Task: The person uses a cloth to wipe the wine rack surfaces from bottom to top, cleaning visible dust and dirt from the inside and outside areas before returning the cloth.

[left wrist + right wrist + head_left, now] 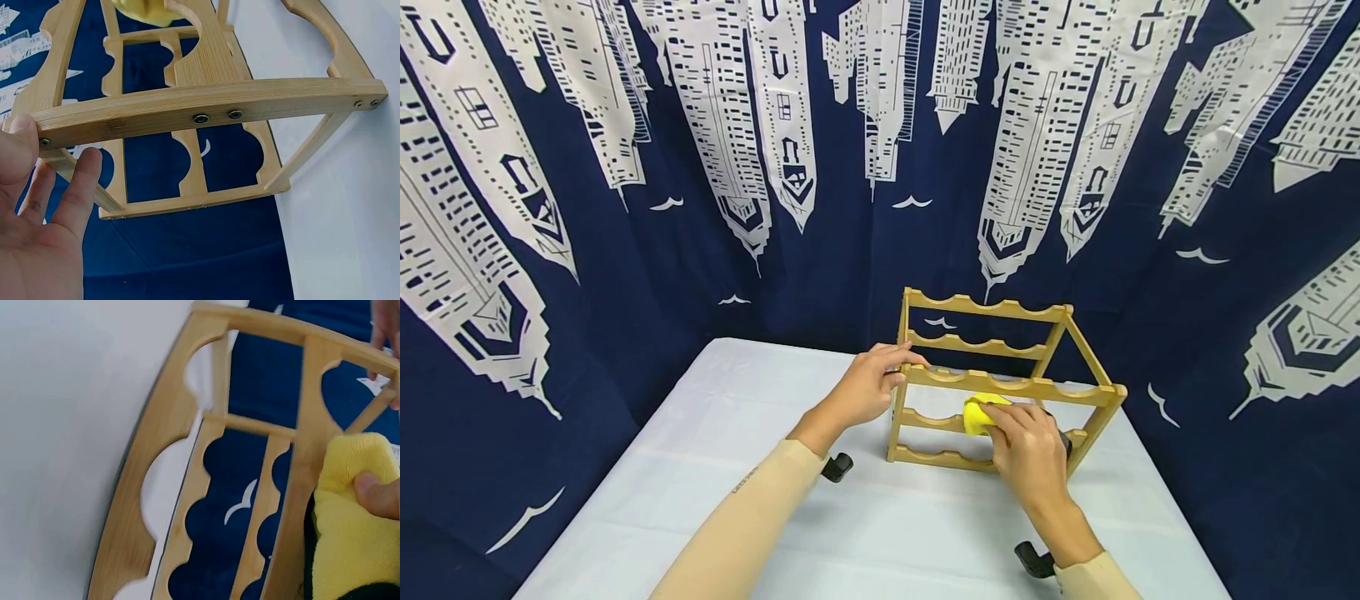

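A wooden wine rack (977,381) with scalloped rails stands toward the right of the table in the head view. My left hand (872,383) holds its front top left corner; in the left wrist view the thumb lies on the end of a side bar (156,111) and the fingers reach round behind it. My right hand (1030,450) pinches a yellow cloth (976,415) at the front middle rail. The right wrist view shows this fuzzy cloth (356,550) bunched beside a rail (306,444), with the thumb pressed on it and a dark underside showing.
A white-covered table (887,533) lies beneath the rack. Behind and around it hangs a dark blue curtain (850,275) printed with white buildings and birds, close to the rack's rear. Black wrist mounts (837,467) show at both wrists.
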### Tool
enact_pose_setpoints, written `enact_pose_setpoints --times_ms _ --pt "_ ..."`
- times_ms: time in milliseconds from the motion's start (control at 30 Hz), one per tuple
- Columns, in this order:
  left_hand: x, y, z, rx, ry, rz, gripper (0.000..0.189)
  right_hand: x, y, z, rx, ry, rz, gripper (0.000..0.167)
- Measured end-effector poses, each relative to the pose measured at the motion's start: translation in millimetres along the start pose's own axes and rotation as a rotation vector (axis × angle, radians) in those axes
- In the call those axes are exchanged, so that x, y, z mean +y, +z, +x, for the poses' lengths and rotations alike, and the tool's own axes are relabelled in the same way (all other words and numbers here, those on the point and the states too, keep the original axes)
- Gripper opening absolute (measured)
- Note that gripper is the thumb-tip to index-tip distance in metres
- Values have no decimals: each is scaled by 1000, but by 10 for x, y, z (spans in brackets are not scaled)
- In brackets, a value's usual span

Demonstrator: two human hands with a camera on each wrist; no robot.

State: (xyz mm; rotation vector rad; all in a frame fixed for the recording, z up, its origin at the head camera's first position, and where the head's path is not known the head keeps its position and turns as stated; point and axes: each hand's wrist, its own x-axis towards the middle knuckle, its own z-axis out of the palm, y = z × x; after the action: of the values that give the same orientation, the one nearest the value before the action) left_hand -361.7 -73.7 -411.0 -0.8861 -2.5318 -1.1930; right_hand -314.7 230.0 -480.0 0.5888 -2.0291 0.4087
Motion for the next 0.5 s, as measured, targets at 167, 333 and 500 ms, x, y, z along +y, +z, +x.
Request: enact_pose_setpoints --times_ms 167,333,500 --pt "8 -3 3 6 11 7 46 -130 124 68 -75 160 132 34" --pt "3 -8 12 25 26 11 47 -254 291 153 -150 217 192 30" --pt "-5 3 6 18 17 3 49 -364 444 236 -151 285 300 27"
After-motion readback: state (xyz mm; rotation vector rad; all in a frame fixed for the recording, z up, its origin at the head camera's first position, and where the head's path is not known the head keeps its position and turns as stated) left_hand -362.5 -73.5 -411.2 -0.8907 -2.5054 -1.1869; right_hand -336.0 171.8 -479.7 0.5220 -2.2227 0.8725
